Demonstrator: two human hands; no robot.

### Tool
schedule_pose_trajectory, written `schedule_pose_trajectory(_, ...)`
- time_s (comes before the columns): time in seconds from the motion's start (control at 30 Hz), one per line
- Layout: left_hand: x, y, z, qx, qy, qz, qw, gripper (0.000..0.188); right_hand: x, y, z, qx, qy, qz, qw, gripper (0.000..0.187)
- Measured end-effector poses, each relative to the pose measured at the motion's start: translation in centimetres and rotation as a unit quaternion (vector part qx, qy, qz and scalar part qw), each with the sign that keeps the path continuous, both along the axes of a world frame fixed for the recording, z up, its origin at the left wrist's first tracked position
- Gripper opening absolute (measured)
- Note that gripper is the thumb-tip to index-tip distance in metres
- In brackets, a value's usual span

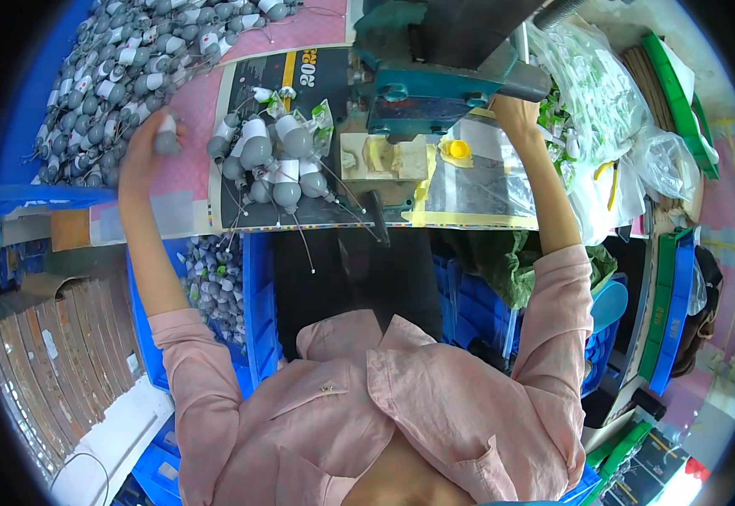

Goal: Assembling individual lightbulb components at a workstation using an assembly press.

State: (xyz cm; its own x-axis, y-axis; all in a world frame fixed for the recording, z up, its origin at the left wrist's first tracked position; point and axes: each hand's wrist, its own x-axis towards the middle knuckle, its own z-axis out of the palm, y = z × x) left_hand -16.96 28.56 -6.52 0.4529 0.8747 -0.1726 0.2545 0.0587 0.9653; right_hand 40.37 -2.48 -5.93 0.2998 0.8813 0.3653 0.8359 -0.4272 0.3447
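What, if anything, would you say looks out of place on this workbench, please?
Mildly odd: a few thin wires from the small pile of grey-and-white bulbs left of the teal press hang past the workbench's front edge, looking untidy. Nothing else clearly stands out.

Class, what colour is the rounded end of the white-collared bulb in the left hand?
The bulb's rounded end is grey, best seen in the head view.

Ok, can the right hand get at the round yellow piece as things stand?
Probably yes: the yellow piece lies uncovered near the right hand, nothing visible between, though the press partly hides that hand.
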Motion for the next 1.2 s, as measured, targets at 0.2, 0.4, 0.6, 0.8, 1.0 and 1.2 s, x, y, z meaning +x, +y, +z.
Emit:
schedule_pose_trajectory(0.2, 0.0, -6.2, 5.2, -0.229, -0.386, -0.027, 0.893, 0.04, 2.1, 0.7, 0.0, 0.05, 0.073, 0.039, 0.995, 0.039)
schedule_pose_trajectory(0.4, 10.6, -18.5, 9.7, -0.147, -0.232, -0.123, 0.954, 0.021, 2.8, 0.4, 0.3, 0.158, 0.16, 0.152, 0.962, 0.024)
schedule_pose_trajectory(0.6, 16.7, -26.0, 6.6, 0.022, -0.102, -0.08, 0.991, 0.013, -4.6, -1.8, 4.0, 0.205, 0.222, 0.071, 0.951, 0.019)
schedule_pose_trajectory(0.8, 18.1, -27.3, 4.3, 0.172, -0.056, 0.017, 0.983, 0.012, -19.0, -6.8, 4.7, 0.238, 0.732, 0.118, 0.628, 0.021)
schedule_pose_trajectory(1.0, 18.7, -27.4, 3.8, 0.169, -0.042, 0.015, 0.985, 0.015, -24.4, -7.0, 2.7, 0.279, 0.329, 0.238, 0.87, 0.027)
schedule_pose_trajectory(1.2, 18.8, -27.4, 3.2, 0.154, -0.056, 0.018, 0.986, 0.015, -24.5, -6.0, 3.4, 0.214, 0.24, 0.269, 0.908, 0.018)
